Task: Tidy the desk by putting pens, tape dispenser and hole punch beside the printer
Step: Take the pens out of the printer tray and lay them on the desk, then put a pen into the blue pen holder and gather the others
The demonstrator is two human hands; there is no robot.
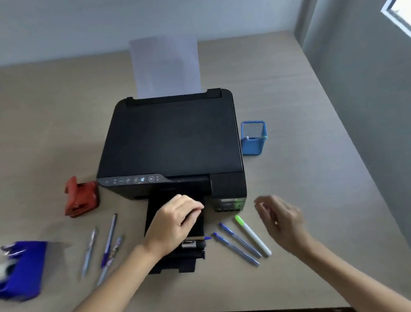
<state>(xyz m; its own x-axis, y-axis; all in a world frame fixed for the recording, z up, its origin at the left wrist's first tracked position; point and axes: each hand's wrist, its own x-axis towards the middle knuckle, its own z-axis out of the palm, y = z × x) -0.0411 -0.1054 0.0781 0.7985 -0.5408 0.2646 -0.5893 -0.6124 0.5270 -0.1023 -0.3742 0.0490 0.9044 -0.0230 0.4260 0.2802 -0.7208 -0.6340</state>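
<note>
A black printer (170,139) sits mid-desk with its output tray (176,258) pulled out. My left hand (175,220) rests curled on that tray, with a dark pen (194,244) lying just under it; whether it grips anything is unclear. My right hand (282,220) hovers open and blurred right of the tray. Two blue pens (237,245) and a green-capped white marker (252,236) lie below the right hand. Three pens (103,249) lie left of the tray. A red hole punch (80,199) stands by the printer's left front corner. A blue tape dispenser (18,269) is at far left.
A blue mesh pen holder (254,138) stands right of the printer. White paper (165,64) rises from the rear feeder. The desk's front edge (213,309) is close to me, and a grey wall (382,115) borders the desk on the right.
</note>
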